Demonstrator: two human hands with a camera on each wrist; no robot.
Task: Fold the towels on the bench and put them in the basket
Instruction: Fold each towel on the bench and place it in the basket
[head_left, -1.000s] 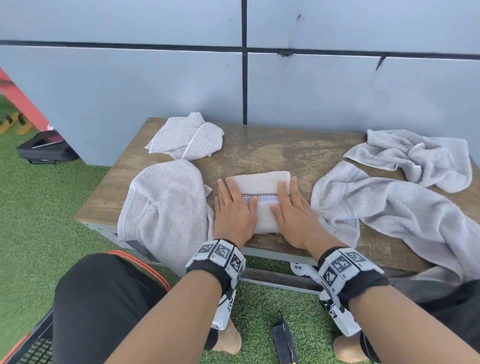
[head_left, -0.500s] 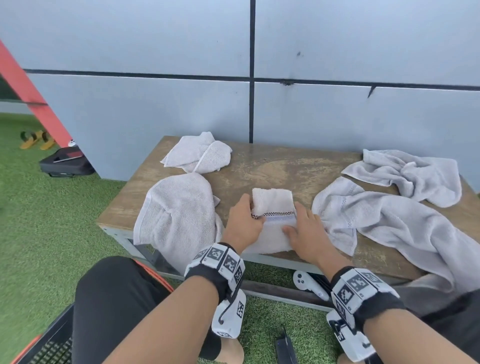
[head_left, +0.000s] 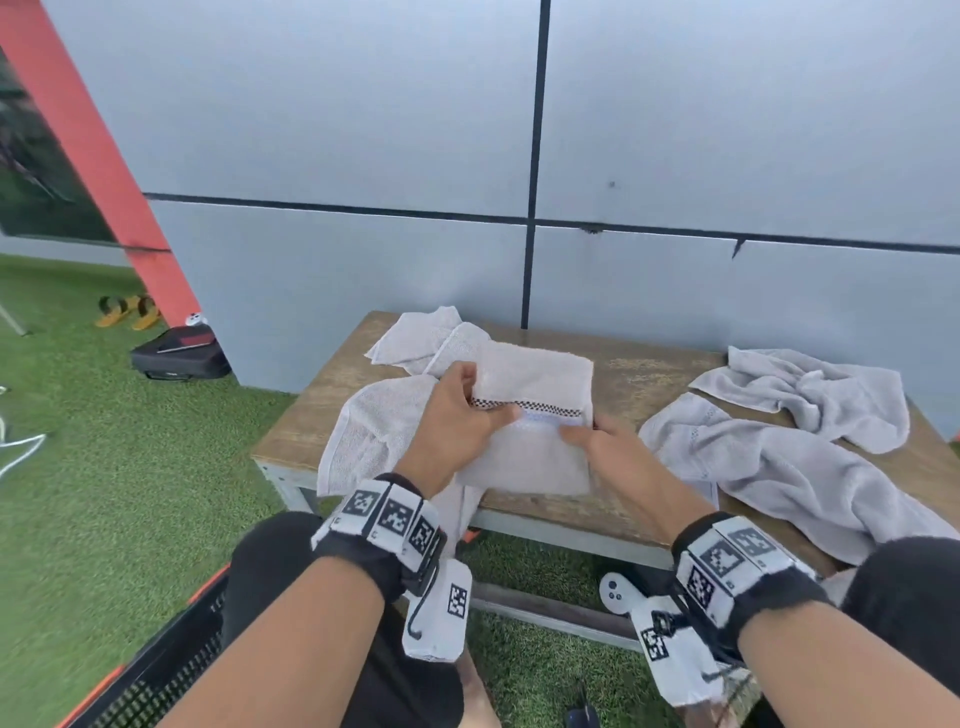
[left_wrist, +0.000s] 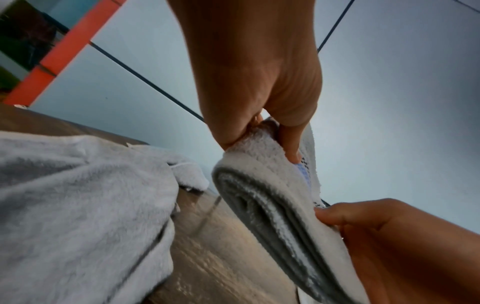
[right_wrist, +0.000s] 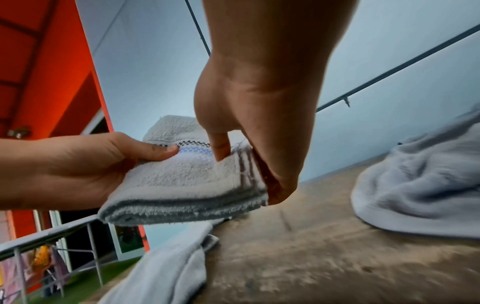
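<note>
A folded white towel (head_left: 535, 415) with a checkered and blue stripe is lifted above the wooden bench (head_left: 639, 379). My left hand (head_left: 457, 421) grips its left edge, thumb on top. My right hand (head_left: 608, 447) pinches its right edge. The left wrist view shows the folded towel (left_wrist: 272, 197) edge-on in my left hand (left_wrist: 259, 115), with the right hand (left_wrist: 369, 222) below. From the right wrist, the folded towel (right_wrist: 187, 181) is clamped between my right hand (right_wrist: 246, 156) and my left hand (right_wrist: 85, 164). A black crate-like basket (head_left: 150, 670) with an orange rim sits at the lower left.
Unfolded grey towels lie on the bench: one draped over the front left edge (head_left: 363, 431), a small one at the back left (head_left: 415, 338), two large crumpled ones on the right (head_left: 810, 467). A grey panelled wall stands behind. Green turf surrounds the bench, with a black case (head_left: 176, 353) on it.
Both hands went from pressing the folded towel flat on the bench to gripping its sides and lifting it off the surface. The head view has tilted up.
</note>
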